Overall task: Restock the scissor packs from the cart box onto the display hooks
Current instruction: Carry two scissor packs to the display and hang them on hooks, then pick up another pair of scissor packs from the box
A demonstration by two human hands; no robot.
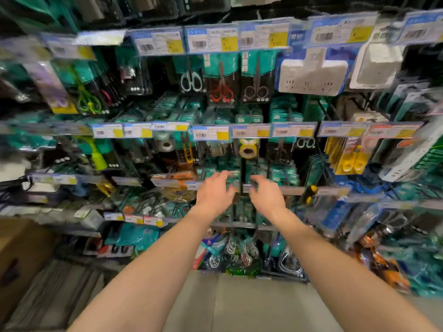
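**Both hands at the mid-row peg, teal packs between them**

Your left hand [215, 191] and right hand [266, 196] were both raised to the same spot on the display, close together but apart, with a price tag [248, 188] in the gap between them. Fingers on both hands were curled in toward the teal packs [232, 176] hanging there. Blur hid the fingertips, so I can't tell whether either hand pinched a pack or only touched the front one. The hook itself couldn't be made out.

Clear scissor packs [218, 79] hung 2 rows higher, under the top price tags. The brown box [21, 257] sat low at the left edge, well apart from your hands, contents not visible.

Judged step: seating or squaring a pack on this peg.

To do it well:
- You needed 1 hand to steady the packs already hung and the other to guide the new pack's hole onto the tip.
- Pushing it fully back would have kept it behind the price tag rail [292, 190].
- Fronts had to face out and line up with the neighbours.
- Risk: the rows were tight, so a sideways nudge could have knocked off packs just beside this peg.
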